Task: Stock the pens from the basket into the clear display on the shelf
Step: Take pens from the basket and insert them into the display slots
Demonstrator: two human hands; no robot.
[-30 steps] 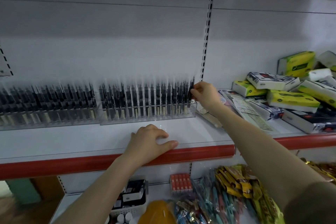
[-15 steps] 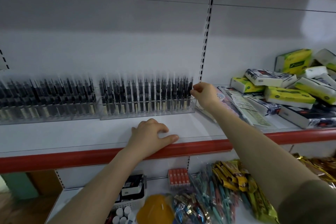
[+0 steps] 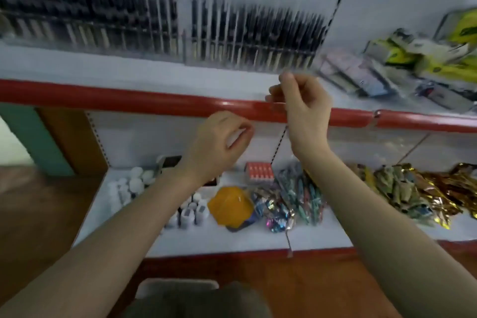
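Frame is heavily blurred. Both hands are seen in front of the red shelf edge [image 3: 154, 97], nothing visibly held: left hand [image 3: 219, 142] loosely curled, right hand [image 3: 304, 103] raised with fingers curled. Pens [image 3: 253, 31] are packed upright in the clear display [image 3: 247, 58] on the shelf. The basket is possibly the pale rim [image 3: 178, 284] at bottom. Step judged between placements; next, more pens must be fetched from below.

Even, soft brightness; heavy vertical motion blur across the pens [image 3: 253, 33]; wide-angle bending at edges
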